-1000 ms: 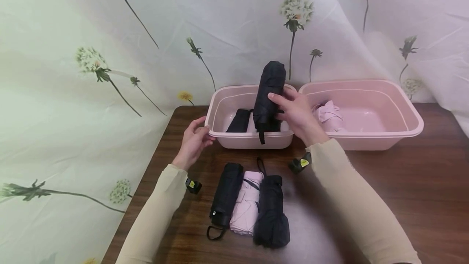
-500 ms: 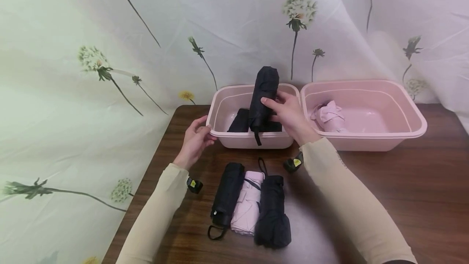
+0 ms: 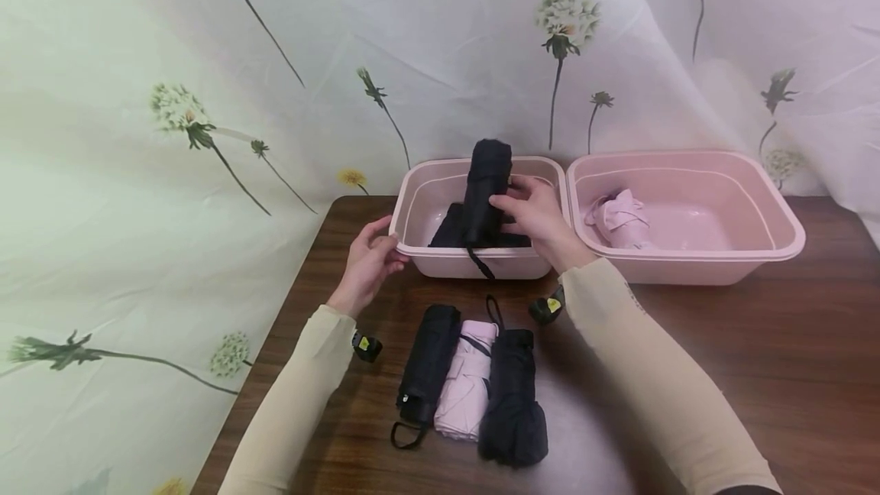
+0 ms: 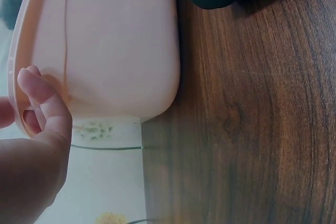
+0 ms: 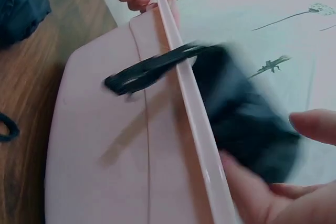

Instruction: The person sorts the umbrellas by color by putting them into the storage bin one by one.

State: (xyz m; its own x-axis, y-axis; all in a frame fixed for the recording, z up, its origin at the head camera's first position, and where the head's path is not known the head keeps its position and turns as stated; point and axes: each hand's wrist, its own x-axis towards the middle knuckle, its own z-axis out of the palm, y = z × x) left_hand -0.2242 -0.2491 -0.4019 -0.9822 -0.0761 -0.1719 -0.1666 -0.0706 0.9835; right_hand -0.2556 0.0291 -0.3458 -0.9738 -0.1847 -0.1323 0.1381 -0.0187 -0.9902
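My right hand [image 3: 539,220] grips a black folded umbrella [image 3: 486,193] over the left pink plastic basin [image 3: 419,252]. The umbrella is tilted, its upper end above the basin and its wrist strap [image 5: 147,69] hanging over the front rim. Motion blurs it in the right wrist view. My left hand [image 3: 367,258] pinches the basin's rim at the left front corner, with thumb and fingers on either side in the left wrist view [image 4: 47,108]. Inside that basin lie more black umbrellas [image 3: 450,229], partly hidden by the held one and the front wall.
On the near table [image 3: 687,342] lie a black umbrella [image 3: 429,361], a pink umbrella [image 3: 466,388] and another black one [image 3: 512,403], side by side. A larger pink basin [image 3: 694,254] on the right holds a pink umbrella [image 3: 622,220]. A flowered cloth [image 3: 467,44] hangs behind.
My right hand has lowered the black umbrella into the left basin's opening and shifted it slightly left. The left hand keeps its place on the rim.
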